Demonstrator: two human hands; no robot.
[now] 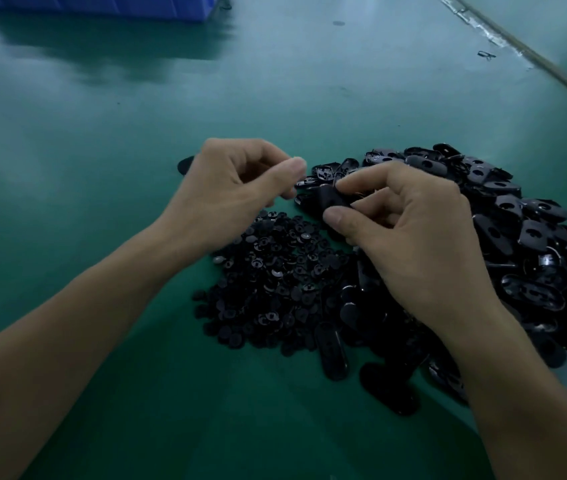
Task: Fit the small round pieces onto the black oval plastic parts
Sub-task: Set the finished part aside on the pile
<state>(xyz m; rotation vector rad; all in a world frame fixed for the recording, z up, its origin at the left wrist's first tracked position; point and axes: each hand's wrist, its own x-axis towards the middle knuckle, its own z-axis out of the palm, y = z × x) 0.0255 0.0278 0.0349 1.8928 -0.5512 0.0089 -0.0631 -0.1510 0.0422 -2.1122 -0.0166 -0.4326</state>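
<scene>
My right hand (pixel 410 233) pinches a black oval plastic part (pixel 331 199) between thumb and fingers, just above the piles. Close to its left, my left hand (pixel 237 192) has its fingers curled with thumb and forefinger together; whether a small round piece sits between them is hidden. A heap of small round black pieces (pixel 271 282) lies on the green table below both hands. A larger heap of black oval parts (pixel 504 216) spreads to the right and behind my right hand.
A blue plastic crate (pixel 102 5) stands at the far left back of the green table (pixel 102 150). One lone black oval part (pixel 185 165) lies just left of my left hand. A taped seam (pixel 517 46) runs diagonally at the back right.
</scene>
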